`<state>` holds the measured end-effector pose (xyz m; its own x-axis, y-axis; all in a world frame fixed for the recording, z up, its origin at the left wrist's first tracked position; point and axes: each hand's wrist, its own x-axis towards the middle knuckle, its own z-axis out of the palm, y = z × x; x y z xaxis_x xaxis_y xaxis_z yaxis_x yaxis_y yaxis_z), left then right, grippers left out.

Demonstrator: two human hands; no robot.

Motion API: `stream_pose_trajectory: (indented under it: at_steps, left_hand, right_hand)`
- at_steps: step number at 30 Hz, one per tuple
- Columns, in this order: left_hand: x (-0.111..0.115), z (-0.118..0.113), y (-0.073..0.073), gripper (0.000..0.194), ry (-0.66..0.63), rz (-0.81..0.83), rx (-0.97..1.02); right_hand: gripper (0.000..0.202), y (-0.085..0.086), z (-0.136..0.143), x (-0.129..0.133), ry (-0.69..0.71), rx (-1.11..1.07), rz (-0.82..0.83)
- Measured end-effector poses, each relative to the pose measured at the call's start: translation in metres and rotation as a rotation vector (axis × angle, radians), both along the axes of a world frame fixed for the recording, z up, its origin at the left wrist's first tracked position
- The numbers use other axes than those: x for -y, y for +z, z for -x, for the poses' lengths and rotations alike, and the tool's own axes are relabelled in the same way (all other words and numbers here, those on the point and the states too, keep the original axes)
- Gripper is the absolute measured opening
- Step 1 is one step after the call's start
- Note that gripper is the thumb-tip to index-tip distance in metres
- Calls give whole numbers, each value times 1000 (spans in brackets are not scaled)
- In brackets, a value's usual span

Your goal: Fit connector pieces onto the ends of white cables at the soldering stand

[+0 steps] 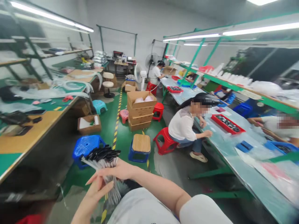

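A thick bundle of thin pale strands with black ends [102, 153] is held in front of my body at the lower left. I cannot make out exactly what the strands are. My right hand [118, 169] reaches across and lies closed over the middle of the bundle, fingers pointing left. Just below it, my left hand [98, 189] grips the same bundle, its thumb and fingers around the pale part. The two hands touch or overlap. The loose pale lower ends hang down beneath them, partly blurred.
A blue stool [86, 146] and a wood-topped stool [141, 143] stand ahead, before stacked cardboard boxes [140, 112]. A seated person [183, 124] works at the right-hand table [219, 143], which bears red trays [227, 123]. A left workbench [50, 119] holds clear tubing.
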<state>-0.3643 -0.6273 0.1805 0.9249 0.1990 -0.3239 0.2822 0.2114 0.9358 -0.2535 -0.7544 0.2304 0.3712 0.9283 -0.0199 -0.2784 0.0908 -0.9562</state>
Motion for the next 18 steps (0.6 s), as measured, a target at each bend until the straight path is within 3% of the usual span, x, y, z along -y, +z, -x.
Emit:
stream_pose_trajectory:
  at_steps: [2, 3, 5, 7, 9, 11, 13, 16, 18]
  left_hand:
    - [-32, 13, 12, 56, 104, -121, 58]
    - [-47, 20, 24, 61, 184, -103, 135]
    - [-74, 32, 57, 67, 378, -58, 365]
    - [-94, 41, 94, 70, 463, -168, 557]
    - [-110, 46, 126, 61, 407, -369, 546]
    - [-124, 52, 149, 49, 215, -530, 373]
    - [-138, 63, 162, 49, 255, -525, 283]
    - [-161, 89, 174, 50, 464, -538, 242]
    - [-177, 109, 179, 41, 459, -649, 109]
  right_hand:
    - [66, 1, 4, -20, 34, 11, -64]
    - [66, 1, 6, -29, 61, 11, -65]
    - [65, 1, 11, -48, 158, 10, -36]
    - [60, 0, 15, -71, 325, -1, -15]
    - [57, -1, 19, -100, 504, -7, 0]
    - [57, 1, 26, -133, 658, 7, 11]
    - [58, 6, 36, -168, 777, 35, 9]
    - [60, 11, 57, -221, 928, 51, -15]
    - [61, 9, 74, -254, 1036, 58, -32]
